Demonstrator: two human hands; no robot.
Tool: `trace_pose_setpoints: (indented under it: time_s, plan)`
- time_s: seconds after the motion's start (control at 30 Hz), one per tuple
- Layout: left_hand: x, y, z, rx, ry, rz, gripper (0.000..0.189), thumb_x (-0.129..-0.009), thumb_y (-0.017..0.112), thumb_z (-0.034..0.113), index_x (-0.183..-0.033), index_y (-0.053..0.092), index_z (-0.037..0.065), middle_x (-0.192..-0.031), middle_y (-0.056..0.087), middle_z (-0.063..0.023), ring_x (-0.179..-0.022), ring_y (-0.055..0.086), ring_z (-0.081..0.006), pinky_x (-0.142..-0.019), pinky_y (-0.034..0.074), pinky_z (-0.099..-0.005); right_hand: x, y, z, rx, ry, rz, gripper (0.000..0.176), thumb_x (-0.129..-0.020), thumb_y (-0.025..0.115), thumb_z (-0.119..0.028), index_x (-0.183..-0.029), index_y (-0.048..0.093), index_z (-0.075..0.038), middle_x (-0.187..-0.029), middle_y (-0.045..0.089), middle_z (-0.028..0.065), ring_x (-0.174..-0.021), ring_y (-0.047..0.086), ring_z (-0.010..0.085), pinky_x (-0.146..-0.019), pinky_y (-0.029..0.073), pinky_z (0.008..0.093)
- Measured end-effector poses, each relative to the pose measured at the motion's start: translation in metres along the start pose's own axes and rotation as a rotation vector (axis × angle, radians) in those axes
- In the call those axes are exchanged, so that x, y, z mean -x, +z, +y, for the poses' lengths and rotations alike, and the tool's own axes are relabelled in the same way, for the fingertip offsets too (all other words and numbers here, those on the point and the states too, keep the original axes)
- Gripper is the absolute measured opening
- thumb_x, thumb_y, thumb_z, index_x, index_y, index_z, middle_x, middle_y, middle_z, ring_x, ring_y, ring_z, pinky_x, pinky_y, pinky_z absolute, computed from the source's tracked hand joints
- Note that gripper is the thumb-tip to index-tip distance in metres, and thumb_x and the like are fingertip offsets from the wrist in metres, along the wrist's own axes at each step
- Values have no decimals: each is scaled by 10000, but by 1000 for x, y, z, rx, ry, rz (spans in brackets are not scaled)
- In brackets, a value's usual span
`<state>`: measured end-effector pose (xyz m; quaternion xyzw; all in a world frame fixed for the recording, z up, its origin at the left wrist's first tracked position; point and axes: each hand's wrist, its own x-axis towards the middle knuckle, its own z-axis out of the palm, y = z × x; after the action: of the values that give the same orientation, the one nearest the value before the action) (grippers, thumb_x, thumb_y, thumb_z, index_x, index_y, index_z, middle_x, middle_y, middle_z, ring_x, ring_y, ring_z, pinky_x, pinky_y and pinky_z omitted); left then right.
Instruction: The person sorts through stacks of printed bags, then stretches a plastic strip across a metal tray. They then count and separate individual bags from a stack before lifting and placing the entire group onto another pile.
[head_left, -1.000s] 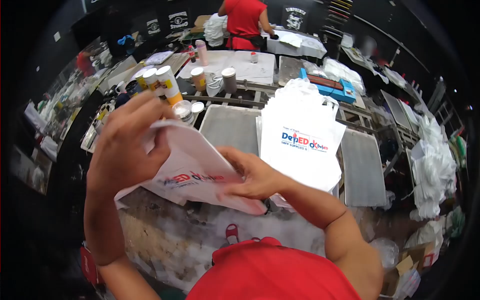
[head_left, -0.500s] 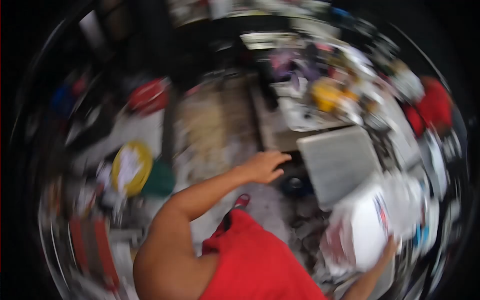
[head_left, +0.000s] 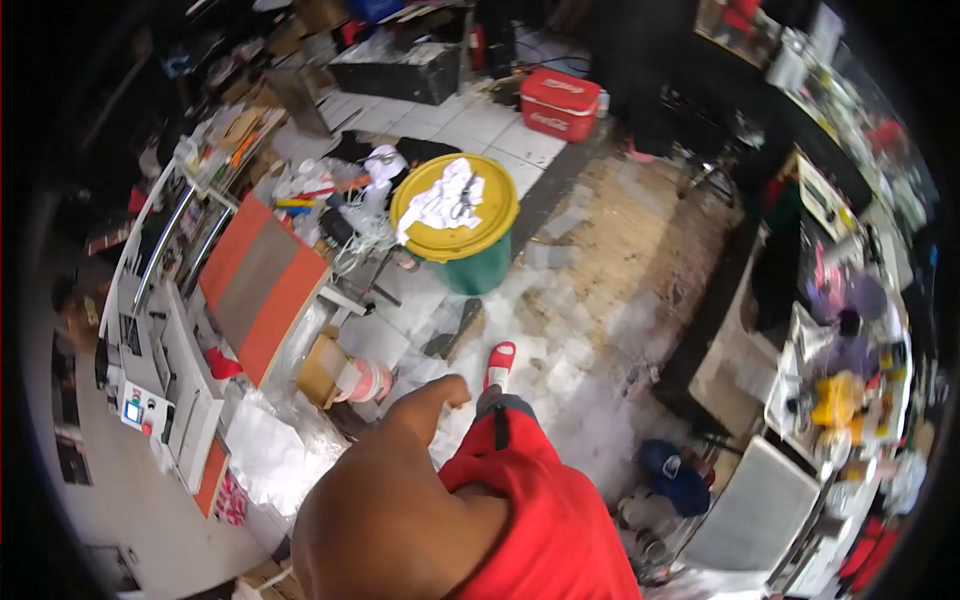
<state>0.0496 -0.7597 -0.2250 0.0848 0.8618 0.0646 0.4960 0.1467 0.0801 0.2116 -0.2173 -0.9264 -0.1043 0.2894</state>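
Observation:
My left hand (head_left: pixel 440 400) hangs in front of my body, its fingers loosely bent and partly hidden by the back of the hand. It looks open, and I see nothing in it. Beyond it stands a green bin (head_left: pixel 475 272) with a yellow lid (head_left: pixel 500 222). A crumpled white cloth or paper (head_left: pixel 447 195) with something dark on it lies on the lid. Just left of the hand is a pinkish-white tub (head_left: pixel 365 381) beside a cardboard box (head_left: pixel 328 368). My foot in a red slipper (head_left: pixel 501 355) shows just past the hand. My right hand is out of frame.
A machine with a small screen (head_left: pixel 133 411) stands at left, near an orange-and-grey striped board (head_left: pixel 263 285). A red cooler (head_left: pixel 561 104) sits at the back. Paper scraps litter the floor. At right are a dark blue cap (head_left: pixel 674 478), a grey panel (head_left: pixel 752 508) and a cluttered counter.
My view has swung left, bringing the bin and machine nearer the middle. My left hand has lowered. My right hand, earlier at a white plastic bag, has left the frame.

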Motion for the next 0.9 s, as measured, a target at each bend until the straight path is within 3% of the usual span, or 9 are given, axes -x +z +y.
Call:
trace_pose_setpoints:
  time_s: [0.13,0.37,0.4,0.57,0.63,0.7,0.77,0.83,0.9]
  plan:
    - [0,-82,-63,765,-299,526,227,-864,658,275,-831,772,82,-887,777,-161,-845,766,-325,-777,603,-461,24,156,-227,-926,3,-796,238,-1064,559,-223,-1030,649,-5,-937,667,70,-759,624,164,-688,517,361]
    - [-11,-104,-305,1229,-964,965,243,-868,630,184,-1060,753,100,-1075,738,-220,-1059,695,-398,-980,545,-466,93,220,-487,-598,-538,-1487,215,-993,652,-226,-1022,695,-18,-865,710,78,-639,659,134,-547,503,314]
    - [-12,-106,-337,1178,-1001,926,240,-867,638,177,-1068,752,113,-1214,691,-204,-1132,666,-386,-1000,539,-453,82,208,-523,-390,-62,-1695,240,-967,697,-232,-1084,691,-22,-883,723,80,-646,684,145,-549,535,307]
    - [-65,-86,-473,648,-826,650,407,-863,675,169,-1266,728,188,-1636,362,-111,-1398,479,-378,-1090,489,-483,38,360,-416,-161,-1174,-1362,381,-960,715,-420,-1173,734,-105,-1159,728,145,-1013,700,283,-841,592,362]
    - [-61,-118,-477,663,-829,671,416,-862,682,174,-1274,732,202,-1638,360,-105,-1424,446,-374,-1100,476,-502,24,301,-484,-49,-1047,-1446,387,-943,744,-422,-1152,727,-97,-1121,725,123,-998,694,284,-858,589,386]
    - [-73,-130,-483,677,-833,715,425,-862,690,180,-1283,737,215,-1641,357,-98,-1449,412,-369,-1111,463,-520,19,292,-515,-312,-13,-1865,391,-935,755,-437,-1122,737,-94,-1071,719,76,-970,691,267,-823,599,406]
    - [-91,-133,-491,586,-842,650,421,-867,701,194,-1284,728,154,-1653,335,-97,-1493,337,-361,-1106,462,-538,20,311,-510,-376,-132,-1891,410,-954,736,-458,-1134,739,-89,-1082,706,80,-924,694,234,-737,609,384]
    - [-80,-157,-512,680,-891,522,522,-879,705,252,-1359,644,57,-1517,513,-157,-1383,500,-358,-1092,483,-505,11,337,-474,-301,-1189,-1331,391,-973,724,-450,-1169,730,-111,-1124,672,68,-953,675,193,-721,606,350]
    - [-35,-190,-552,918,-1001,561,565,-888,701,322,-1370,623,35,-1396,621,-192,-1296,594,-363,-1087,493,-480,-1,324,-510,-194,-504,-1788,421,-920,806,-349,-1280,705,-156,-1255,670,165,-1151,620,323,-1012,533,531]
